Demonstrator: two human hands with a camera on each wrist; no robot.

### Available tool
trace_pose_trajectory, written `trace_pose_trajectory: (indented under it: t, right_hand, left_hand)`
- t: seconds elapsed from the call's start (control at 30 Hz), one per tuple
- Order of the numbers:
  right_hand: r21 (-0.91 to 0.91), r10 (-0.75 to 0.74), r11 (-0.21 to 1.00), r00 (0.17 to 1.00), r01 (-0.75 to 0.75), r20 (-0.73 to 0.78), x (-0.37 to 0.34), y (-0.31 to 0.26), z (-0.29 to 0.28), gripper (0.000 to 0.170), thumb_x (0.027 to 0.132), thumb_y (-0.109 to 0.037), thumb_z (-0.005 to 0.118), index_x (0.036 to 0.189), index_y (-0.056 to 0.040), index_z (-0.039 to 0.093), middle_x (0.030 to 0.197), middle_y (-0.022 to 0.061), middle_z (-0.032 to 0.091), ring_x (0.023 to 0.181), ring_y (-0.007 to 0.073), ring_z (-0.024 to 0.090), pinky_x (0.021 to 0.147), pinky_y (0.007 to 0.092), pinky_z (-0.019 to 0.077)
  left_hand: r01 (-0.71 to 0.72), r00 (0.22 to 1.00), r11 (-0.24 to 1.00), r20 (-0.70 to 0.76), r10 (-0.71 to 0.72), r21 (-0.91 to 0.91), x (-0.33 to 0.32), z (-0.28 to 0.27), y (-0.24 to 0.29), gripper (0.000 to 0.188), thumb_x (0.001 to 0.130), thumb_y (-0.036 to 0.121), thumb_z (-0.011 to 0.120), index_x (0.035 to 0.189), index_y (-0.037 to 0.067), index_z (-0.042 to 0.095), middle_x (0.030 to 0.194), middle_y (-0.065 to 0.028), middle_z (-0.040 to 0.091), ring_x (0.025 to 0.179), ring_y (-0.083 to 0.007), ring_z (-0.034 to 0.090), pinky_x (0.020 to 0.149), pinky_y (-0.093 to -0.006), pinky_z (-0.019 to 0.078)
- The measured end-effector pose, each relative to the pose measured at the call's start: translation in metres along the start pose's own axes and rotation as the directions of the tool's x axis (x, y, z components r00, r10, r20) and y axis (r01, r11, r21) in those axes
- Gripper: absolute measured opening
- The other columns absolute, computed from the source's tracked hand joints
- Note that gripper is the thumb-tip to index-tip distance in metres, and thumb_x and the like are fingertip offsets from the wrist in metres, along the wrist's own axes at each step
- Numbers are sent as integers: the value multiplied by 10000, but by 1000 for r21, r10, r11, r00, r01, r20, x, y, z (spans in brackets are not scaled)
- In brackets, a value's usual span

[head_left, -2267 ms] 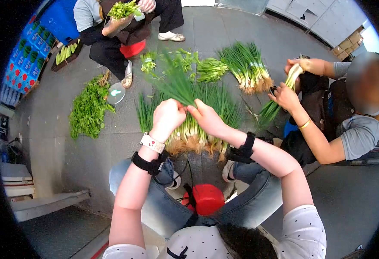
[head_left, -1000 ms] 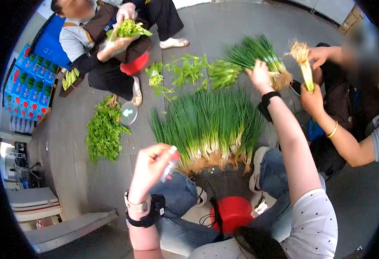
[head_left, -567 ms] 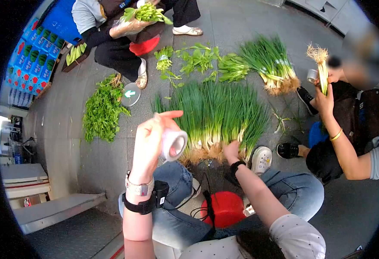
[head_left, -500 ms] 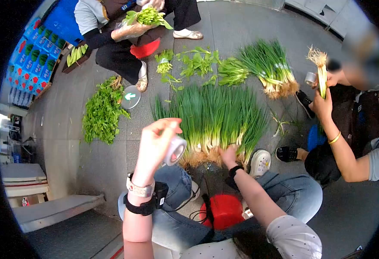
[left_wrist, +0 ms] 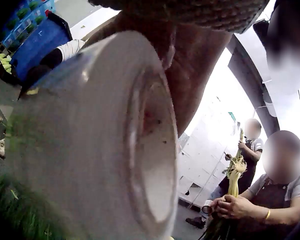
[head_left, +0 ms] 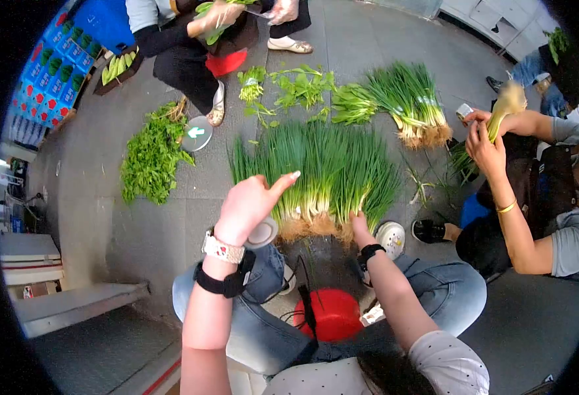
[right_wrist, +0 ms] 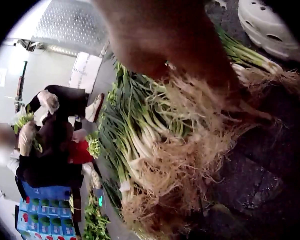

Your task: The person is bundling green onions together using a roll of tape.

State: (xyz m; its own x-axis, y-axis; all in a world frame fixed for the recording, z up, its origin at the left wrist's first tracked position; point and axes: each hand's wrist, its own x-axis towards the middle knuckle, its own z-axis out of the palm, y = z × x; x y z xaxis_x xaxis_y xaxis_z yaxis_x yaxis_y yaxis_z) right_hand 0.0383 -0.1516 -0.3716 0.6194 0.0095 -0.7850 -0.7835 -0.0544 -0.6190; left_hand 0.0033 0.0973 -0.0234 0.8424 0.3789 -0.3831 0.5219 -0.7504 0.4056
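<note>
My left hand (head_left: 247,207), fingers curled and thumb outstretched, holds a roll of clear tape (head_left: 263,232) just above the near left end of the spring onions. The roll of tape (left_wrist: 95,140) fills much of the left wrist view. A broad row of loose spring onions (head_left: 322,171) lies on the floor, green tops away from me, roots towards me. Down at the row's right part, my right hand (head_left: 360,230) grips some spring onions near the root end. In the right wrist view the hand (right_wrist: 175,40) hides the stems it holds, with tangled roots (right_wrist: 185,145) beneath.
Tied spring onion bundles (head_left: 418,108) lie beyond, beside leafy greens (head_left: 355,103). A leafy pile (head_left: 154,155) sits left. One person (head_left: 526,191) at right holds spring onions; another (head_left: 191,66) handles greens at the back. A red stool (head_left: 329,315) is between my knees.
Earlier both hands held a spring onion bunch over the row. My right hand then reached to the tied bundles and came back to the row's roots. My left hand, with the tape, has turned.
</note>
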Motion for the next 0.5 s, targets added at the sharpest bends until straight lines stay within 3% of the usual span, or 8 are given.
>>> trace_pose_trajectory:
  t: [0.03,0.07,0.13,0.17,0.27,0.3,0.4,0.5]
  right_hand:
    - [201,35,978,997,-49,72,-9,-4,0,431,885,-220,413,1223,23,301,1181,174,441,1003,279,501,759,434,448]
    - [255,105,957,985,-138,139,-17,-8,-1,370,889,-248,405,1129,31,371,1067,175,507,904,284,547,675,430,481]
    - [347,138,899,924,-268,356,-6,5,-8,373,891,-280,394,1086,38,388,954,168,553,816,285,571,642,418,492]
    - [280,111,937,939,-207,324,-4,9,-12,356,888,-268,396,1071,37,406,879,158,574,781,290,578,654,394,500]
    - [126,139,977,964,-170,228,22,31,-19,275,836,-238,499,971,1,475,757,121,563,588,241,549,534,339,459]
    - [-46,159,987,972,-153,171,11,22,-19,272,793,-264,574,868,-13,500,623,57,506,480,157,463,431,293,365]
    - [-313,48,950,989,-3,136,-22,3,-13,280,746,-249,642,822,-18,502,531,2,412,401,109,348,377,280,262]
    - [-221,81,974,981,-42,174,-27,-2,-8,323,719,-215,678,860,-7,475,513,-16,355,366,103,295,351,270,231]
  left_hand:
    - [-16,1000,1000,3,16,-3,-3,-3,4,681,750,624,413,706,-34,582,684,-250,564,726,-373,568,663,-411,433]
    - [-20,1000,1000,-11,20,2,-5,-2,4,681,752,624,410,705,-34,581,686,-250,564,726,-373,567,666,-410,433]
    - [-32,999,999,-35,33,14,-5,-1,4,680,756,622,405,703,-34,579,688,-249,564,726,-373,566,673,-409,431]
    - [-43,998,999,-40,44,32,-7,-2,6,692,757,625,398,699,-40,577,690,-253,563,735,-381,563,679,-411,429]
    - [-46,997,999,55,46,-2,-4,-1,8,696,759,623,397,690,-46,577,696,-261,560,749,-385,561,688,-417,426]
    - [-57,996,998,70,57,-6,-3,0,9,701,759,622,394,691,-51,580,702,-271,557,761,-388,560,695,-416,425]
    - [-118,988,993,106,116,8,1,4,8,706,760,625,389,695,-51,582,703,-279,554,763,-390,559,700,-413,426]
    - [-127,987,992,101,126,-6,1,6,12,714,759,624,392,700,-62,580,691,-273,555,763,-396,555,701,-415,423]
